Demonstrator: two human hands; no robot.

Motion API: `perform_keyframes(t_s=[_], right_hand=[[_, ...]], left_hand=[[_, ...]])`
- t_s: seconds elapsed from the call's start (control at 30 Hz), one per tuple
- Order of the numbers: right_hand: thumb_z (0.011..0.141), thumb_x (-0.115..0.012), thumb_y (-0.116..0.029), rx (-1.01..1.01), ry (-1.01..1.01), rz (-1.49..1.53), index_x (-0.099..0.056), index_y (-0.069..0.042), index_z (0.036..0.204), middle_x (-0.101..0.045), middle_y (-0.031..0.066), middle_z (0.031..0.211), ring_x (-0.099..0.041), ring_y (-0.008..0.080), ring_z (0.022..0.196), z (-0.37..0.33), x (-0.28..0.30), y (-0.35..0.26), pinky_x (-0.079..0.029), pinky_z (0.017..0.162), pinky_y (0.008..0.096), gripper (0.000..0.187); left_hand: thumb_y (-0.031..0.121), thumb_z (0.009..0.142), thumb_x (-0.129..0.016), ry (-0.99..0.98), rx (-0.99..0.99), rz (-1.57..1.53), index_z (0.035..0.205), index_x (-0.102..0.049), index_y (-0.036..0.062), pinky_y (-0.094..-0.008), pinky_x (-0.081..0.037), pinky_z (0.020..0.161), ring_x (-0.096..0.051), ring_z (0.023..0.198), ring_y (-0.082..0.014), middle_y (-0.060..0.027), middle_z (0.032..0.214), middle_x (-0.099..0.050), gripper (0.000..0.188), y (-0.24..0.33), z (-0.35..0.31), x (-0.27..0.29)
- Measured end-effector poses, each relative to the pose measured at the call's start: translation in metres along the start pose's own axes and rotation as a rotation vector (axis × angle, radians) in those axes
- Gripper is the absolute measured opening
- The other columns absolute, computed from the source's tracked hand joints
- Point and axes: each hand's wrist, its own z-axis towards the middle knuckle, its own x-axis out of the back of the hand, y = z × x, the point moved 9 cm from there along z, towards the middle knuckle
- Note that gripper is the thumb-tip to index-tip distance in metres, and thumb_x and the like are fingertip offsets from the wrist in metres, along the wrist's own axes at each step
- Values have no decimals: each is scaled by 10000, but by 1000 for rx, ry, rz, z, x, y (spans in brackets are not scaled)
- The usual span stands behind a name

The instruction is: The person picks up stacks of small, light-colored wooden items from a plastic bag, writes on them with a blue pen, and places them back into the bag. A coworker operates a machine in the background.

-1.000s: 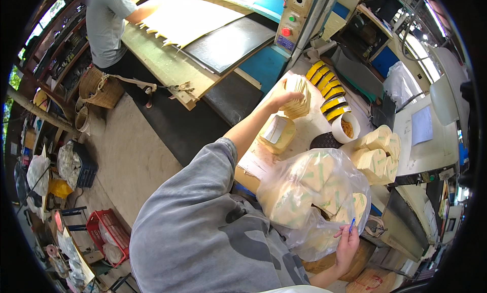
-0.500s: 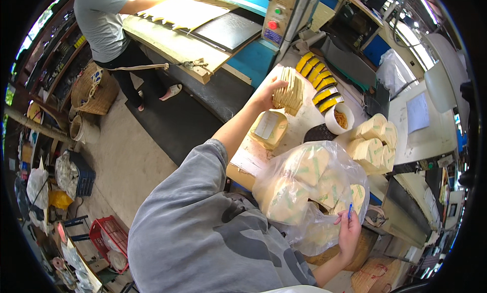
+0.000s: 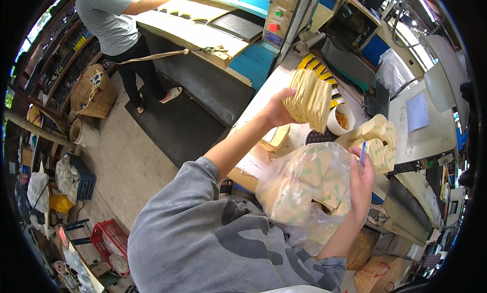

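My left hand [image 3: 278, 110] grips a thick bundle of tan cut pieces [image 3: 307, 97], raised over the work table [image 3: 256, 108]. A blue pen [image 3: 362, 153] is held upright among the fingers of my right hand [image 3: 361, 184], which is beside a clear plastic bag [image 3: 269, 184]. Inside the bag lie several stacks of tan pieces with green print [image 3: 309, 176]. Another tan stack [image 3: 278, 136] rests on the table, partly hidden behind my left forearm. More rounded tan stacks [image 3: 378, 146] stand to the right, past the bag.
A white bowl of thin orange-brown bands [image 3: 342, 120] sits near several yellow-and-black bundles [image 3: 319, 70]. A control box with buttons [image 3: 276, 19] rises at the far edge. At upper left, another person [image 3: 109, 24] works at a long bench [image 3: 177, 31]; a wicker basket [image 3: 94, 92] stands behind.
My left hand has brought the bundle right and nearer. My right hand, with the pen, has risen from the bag's lower side to its upper right. The other person's arm has shifted.
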Motion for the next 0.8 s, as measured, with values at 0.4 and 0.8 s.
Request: perform_keyframes(t_s=[0.4, 0.8], right_hand=[[988, -745, -377, -328, -293, 423, -494, -9, 1437, -679, 33, 1136, -598, 39, 791, -17, -60, 29, -413, 558, 181, 633], [990, -752, -252, -174, -323, 406, -472, 34, 1450, -662, 147, 1302, -644, 212, 1153, -76, -135, -18, -524, 998, 371, 610]], left_hand=[[398, 931, -614, -291, 22, -412, 1510, -444, 25, -584, -473, 1109, -601, 1298, -363, -209, 1427, -586, 709, -59, -102, -61], [521, 876, -595, -148, -61, -535, 1549, -456, 51, -541, -481, 1112, -558, 1370, -355, -180, 1513, -553, 833, -62, -185, -13]])
